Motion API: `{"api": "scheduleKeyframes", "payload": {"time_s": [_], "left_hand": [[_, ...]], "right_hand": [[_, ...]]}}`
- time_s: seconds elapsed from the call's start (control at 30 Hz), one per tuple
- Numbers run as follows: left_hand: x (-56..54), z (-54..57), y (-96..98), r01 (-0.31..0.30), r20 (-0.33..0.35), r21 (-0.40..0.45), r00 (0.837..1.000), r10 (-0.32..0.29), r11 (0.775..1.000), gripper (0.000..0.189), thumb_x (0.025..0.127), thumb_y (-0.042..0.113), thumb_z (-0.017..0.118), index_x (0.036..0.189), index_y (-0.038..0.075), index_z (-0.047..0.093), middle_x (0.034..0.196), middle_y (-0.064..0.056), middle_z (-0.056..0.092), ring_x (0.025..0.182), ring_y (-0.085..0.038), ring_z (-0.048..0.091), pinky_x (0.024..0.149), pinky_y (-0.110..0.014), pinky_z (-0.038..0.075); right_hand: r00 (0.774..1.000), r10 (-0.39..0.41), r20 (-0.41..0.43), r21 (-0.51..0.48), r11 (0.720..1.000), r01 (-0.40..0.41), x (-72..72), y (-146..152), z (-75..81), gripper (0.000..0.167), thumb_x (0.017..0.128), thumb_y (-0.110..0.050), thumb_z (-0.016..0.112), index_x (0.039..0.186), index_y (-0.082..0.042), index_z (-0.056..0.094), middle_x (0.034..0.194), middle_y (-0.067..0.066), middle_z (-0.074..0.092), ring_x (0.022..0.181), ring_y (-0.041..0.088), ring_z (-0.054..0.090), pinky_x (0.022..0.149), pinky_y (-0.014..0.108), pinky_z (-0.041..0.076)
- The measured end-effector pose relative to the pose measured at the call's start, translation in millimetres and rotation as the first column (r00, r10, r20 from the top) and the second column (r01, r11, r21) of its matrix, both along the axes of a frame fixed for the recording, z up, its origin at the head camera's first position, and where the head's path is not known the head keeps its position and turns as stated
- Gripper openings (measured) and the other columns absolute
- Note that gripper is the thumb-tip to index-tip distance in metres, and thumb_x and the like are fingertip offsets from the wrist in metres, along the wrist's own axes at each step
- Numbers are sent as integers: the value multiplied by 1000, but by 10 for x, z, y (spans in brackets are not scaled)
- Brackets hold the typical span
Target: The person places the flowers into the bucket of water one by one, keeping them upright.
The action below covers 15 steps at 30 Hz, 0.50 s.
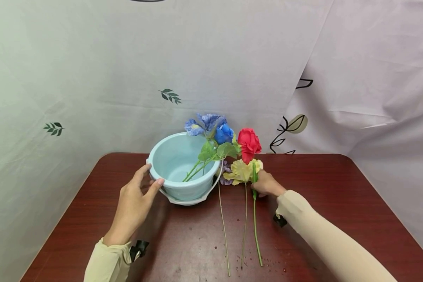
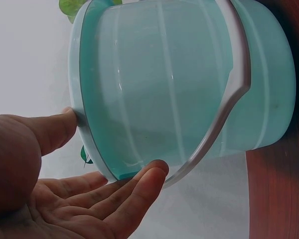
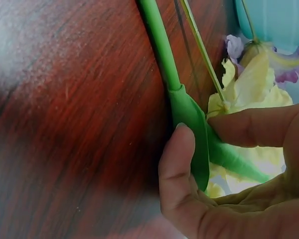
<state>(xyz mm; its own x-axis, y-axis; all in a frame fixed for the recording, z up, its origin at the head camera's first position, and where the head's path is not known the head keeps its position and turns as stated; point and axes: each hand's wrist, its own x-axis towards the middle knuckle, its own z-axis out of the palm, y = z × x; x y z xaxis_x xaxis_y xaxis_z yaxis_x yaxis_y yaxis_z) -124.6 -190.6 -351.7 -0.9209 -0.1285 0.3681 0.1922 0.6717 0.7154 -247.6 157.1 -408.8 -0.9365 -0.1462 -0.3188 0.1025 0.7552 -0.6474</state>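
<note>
we see the right hand [image 1: 268, 183] at about one o'clock on the glossy red-brown wood-grained counter [image 1: 313, 188], thumb and finger pinching a smooth green artificial flower stem [image 1: 256, 227] where a broad leaf [image 3: 190, 112] wraps it; its bare end points to six o'clock, and we cannot tell which bloom it carries. we judge it light and fairly stiff, though the sheath may slide or twist, so we would pinch that thicker part firmly. close beside it, the pale yellow ruffled cloth-like flower [image 1: 240, 172] looks soft and easily creased, best taken by its thin stem. the pale blue round plastic bucket [image 1: 187, 192] stands at eleven o'clock, blue artificial flowers [image 1: 223, 134] leaning out toward its one o'clock side. the left hand [image 1: 132, 199] touches its rim between eight and nine o'clock, fingers extended and spread rather than clenched. we expect the bucket to be light, slick and easily tipped, so we would steady it by the rim, not the white handle [image 1: 188, 203].
</note>
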Motion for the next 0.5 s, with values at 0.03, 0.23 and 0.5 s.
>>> {"api": "scheduleKeyframes", "payload": {"time_s": [0.03,0.23,0.5], "left_hand": [[-1,-1,-1,0,1,0,1000,0,1000,53,93,22,66,139,2,47,111,-21,66,97,-28,67,82,-42,55],[-5,0,-8,0,11,-14,1000,0,1000,55,93,23,65,140,2,45,112,-21,65,97,-28,67,81,-42,56],[7,19,1,2,27,1,1000,-2,1000,56,94,25,64,140,3,45,112,-22,65,97,-29,67,82,-44,55]], "right_hand": [[1000,-1,-2,7,1000,1,-2,-4,1,8,79,6,56,80,1,50,72,12,52,54,22,61,50,32,57],[1000,-23,-8,12,1000,23,8,-34,-25,13,81,7,62,84,3,50,75,16,54,53,22,62,48,31,56],[998,-27,-49,27,999,28,45,-53,-60,31,79,8,64,104,10,44,80,19,53,51,22,61,46,31,56]]}}
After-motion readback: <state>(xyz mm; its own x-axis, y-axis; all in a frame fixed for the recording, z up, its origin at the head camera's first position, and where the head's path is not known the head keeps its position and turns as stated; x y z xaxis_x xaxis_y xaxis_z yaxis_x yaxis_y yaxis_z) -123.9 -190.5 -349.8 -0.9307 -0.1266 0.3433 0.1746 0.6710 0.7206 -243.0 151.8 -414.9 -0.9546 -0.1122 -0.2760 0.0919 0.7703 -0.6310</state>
